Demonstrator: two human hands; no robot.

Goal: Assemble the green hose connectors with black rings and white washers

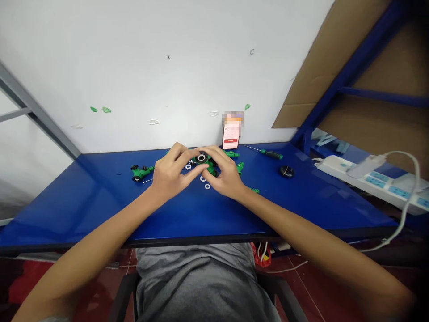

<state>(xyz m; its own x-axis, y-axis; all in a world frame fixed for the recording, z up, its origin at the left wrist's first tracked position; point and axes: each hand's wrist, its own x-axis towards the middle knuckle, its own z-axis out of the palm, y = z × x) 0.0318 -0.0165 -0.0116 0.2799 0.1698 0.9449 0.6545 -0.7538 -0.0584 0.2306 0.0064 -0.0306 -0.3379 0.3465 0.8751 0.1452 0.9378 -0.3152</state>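
My left hand (170,172) and my right hand (221,172) meet over the middle of the table. Between their fingertips is a green plastic hose fitting with a round black collar (202,156). A white ring shows inside the collar, and the fingers of both hands pinch it from either side. Part of the green body is hidden behind my right hand. Just below the hands lie white ring washers (207,186), with more near my left fingers. Another green fitting (140,172) with black parts rests left of my left hand.
Further green fittings (240,168) lie to the right, partly hidden by my right hand. A screwdriver (271,154) and a round black object (287,171) lie beyond them. A phone (230,134) leans on the wall. A white power strip (362,176) runs along the right side.
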